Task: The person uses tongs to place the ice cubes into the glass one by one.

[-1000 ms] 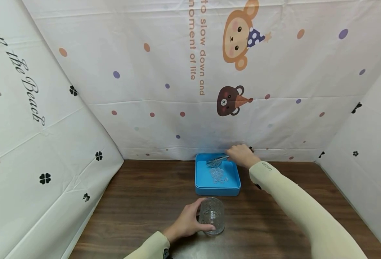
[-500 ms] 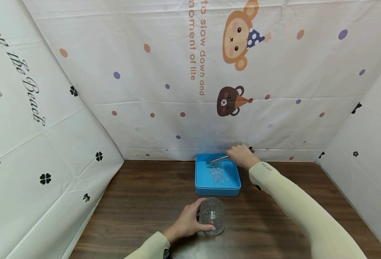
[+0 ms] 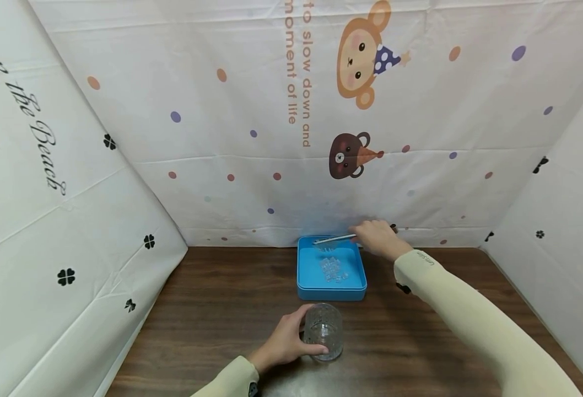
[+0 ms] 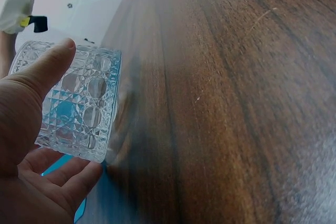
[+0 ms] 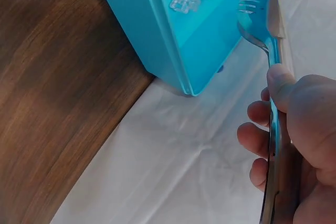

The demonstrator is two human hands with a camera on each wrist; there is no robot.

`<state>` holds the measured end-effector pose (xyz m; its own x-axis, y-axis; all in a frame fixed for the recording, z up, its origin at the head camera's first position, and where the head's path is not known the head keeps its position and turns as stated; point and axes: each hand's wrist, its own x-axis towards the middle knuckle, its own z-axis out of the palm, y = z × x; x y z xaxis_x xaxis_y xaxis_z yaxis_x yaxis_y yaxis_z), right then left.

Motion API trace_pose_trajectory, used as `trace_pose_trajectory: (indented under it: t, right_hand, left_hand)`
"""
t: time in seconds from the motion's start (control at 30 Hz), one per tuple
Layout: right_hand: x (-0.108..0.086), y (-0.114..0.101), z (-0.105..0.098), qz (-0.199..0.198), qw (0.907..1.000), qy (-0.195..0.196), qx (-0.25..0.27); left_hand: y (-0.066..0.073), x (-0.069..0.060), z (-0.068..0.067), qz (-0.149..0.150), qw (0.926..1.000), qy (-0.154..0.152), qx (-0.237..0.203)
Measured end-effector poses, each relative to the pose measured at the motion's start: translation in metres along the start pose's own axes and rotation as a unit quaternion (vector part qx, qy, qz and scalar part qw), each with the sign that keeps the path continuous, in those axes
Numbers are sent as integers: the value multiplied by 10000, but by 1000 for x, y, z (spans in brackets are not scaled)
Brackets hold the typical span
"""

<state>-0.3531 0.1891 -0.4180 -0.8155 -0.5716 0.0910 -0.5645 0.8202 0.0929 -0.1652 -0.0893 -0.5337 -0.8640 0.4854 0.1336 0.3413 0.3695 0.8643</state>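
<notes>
My clear round faceted-glass tumbler [image 4: 93, 95] and long silver metal tongs [image 5: 282, 139] gleam; the square blue box [image 3: 331, 295] seems smooth plastic.

I had my left grip [image 3: 286, 337] curved, its thumb [image 4: 51, 69] set apart from the fingers [image 4: 79, 183]. My right arm [image 3: 470, 311] was stretched farther forward, my right grip [image 3: 377, 238] curled, thumb opposite fingers.

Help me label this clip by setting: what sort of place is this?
Likely a makeshift tabletop booth: cartoon-printed white sheeting walls in a wood-grain table that bears a blue tray.
</notes>
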Motion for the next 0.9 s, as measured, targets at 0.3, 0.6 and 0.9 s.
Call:
trace_pose_trajectory:
  t: [0.3, 0.6, 0.9]
  right_hand:
    - [-22, 8, -5, -91, 9979, 359, 540]
    - [-37, 15, -1, 67, 9934, 421, 1062]
    - [-43, 18, 2, 158, 9933, 456, 1049]
  left_hand:
    - [-3, 0, 1, -15, 9999, -46, -103]
    - [-4, 0, 1, -33, 9999, -61, -75]
    - [-4, 1, 0, 27, 10000, -76, -57]
